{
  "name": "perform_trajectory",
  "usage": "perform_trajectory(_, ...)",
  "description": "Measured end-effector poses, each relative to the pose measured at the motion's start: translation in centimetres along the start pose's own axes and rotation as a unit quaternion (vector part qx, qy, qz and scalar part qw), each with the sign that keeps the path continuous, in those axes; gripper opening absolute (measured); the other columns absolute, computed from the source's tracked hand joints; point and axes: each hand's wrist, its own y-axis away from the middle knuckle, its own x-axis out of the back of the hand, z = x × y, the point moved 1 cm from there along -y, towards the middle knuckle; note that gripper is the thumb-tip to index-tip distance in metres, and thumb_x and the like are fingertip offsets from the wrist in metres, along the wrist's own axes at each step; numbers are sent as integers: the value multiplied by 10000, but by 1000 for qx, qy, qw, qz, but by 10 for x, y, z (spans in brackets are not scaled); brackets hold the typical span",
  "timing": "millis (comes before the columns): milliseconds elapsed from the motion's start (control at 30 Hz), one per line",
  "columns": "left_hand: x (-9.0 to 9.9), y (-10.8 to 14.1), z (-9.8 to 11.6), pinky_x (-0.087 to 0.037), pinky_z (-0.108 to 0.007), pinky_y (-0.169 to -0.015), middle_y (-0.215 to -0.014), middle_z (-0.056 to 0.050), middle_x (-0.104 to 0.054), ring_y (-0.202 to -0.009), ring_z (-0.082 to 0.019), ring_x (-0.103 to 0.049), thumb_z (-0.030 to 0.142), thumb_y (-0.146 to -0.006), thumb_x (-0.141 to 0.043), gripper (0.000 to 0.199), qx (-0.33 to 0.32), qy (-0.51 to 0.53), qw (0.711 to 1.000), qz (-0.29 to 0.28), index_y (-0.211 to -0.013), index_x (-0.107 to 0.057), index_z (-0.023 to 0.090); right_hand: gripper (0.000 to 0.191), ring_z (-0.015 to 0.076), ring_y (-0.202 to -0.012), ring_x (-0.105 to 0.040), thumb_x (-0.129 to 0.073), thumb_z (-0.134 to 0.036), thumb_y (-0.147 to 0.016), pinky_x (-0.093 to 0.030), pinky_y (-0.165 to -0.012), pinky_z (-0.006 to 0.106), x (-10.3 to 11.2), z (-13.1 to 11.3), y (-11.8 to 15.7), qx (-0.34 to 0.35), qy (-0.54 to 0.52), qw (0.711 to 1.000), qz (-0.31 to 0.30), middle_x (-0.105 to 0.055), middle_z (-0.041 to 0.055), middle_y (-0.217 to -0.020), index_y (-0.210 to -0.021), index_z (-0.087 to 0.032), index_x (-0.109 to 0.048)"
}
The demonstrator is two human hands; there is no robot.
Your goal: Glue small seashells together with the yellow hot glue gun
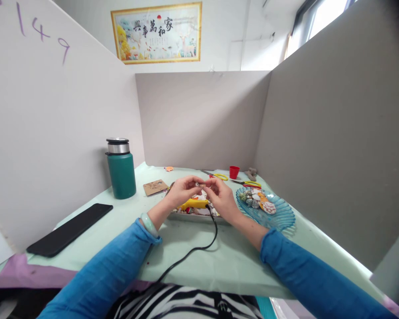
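My left hand [185, 190] and my right hand [220, 195] meet above a metal tray [194, 217], fingertips pinched together around a small item [201, 184]. That item is mostly covered by the fingers and too small to name. Beneath the hands, a yellow tool [194, 204] with a black cord [199, 249] lies across the tray, over mixed colourful scraps. The cord runs down toward the table's front edge. To the right of my right hand, a blue glass plate [284, 215] holds shells and small patterned pieces.
A green bottle [121, 176] and a black flat object [71, 229] stand and lie at left. Near the tray is a brown card [155, 187]. Behind are a red cup [234, 172] and scissors [252, 184] with yellow handles. Grey panels [202, 119] enclose the table.
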Motion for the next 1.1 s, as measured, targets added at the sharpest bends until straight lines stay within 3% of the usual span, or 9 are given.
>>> perform_trajectory(533,-1,1,0,-489,-261,-631,-626,-20,-633,-577,-120,-602,282,-714,-671,310,100,54,993,16,-968,-648,106,289,134,-568,-499,-499,-467,-878,-380,-542,256,0,-4,0,1,62,998,-9,-571,7,-649,-798,-198,-566)
perform_trajectory(833,-1,2,2,-492,-257,-625,-601,-12,-613,-568,-114,-587,267,-747,-632,296,110,55,992,-10,-993,-644,103,295,140,-567,-508,-490,-465,-878,-373,-541,256,1,-4,-1,-12,72,997,-25,-573,4,-621,-789,-199,-583)
perform_trajectory(1100,-4,2,4,-471,-231,-523,-596,11,-575,-500,-95,-557,298,-722,-682,287,122,74,990,6,-905,-558,114,320,133,-561,-502,-471,-466,-887,-370,-533,249,2,-7,-1,-4,71,997,-31,-594,9,-633,-764,-195,-587)
